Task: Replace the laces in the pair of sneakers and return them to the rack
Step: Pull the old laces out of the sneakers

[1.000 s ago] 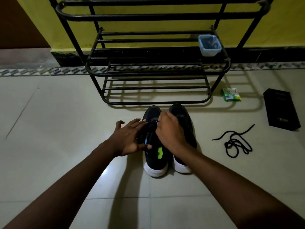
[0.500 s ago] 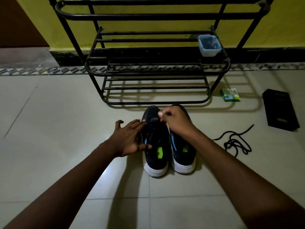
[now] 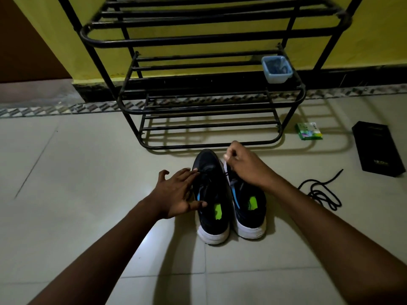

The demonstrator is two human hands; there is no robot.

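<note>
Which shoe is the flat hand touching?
The left sneaker: the left hand rests straight fingers on it. The right sneaker, nearer the loose black lace on the floor, lies under the right hand, which pinches a pale lace.

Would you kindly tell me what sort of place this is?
Probably a home entryway or hallway: a black metal shoe rack stands against a yellow wall, on a tiled floor, with a pair of sneakers before it.
</note>
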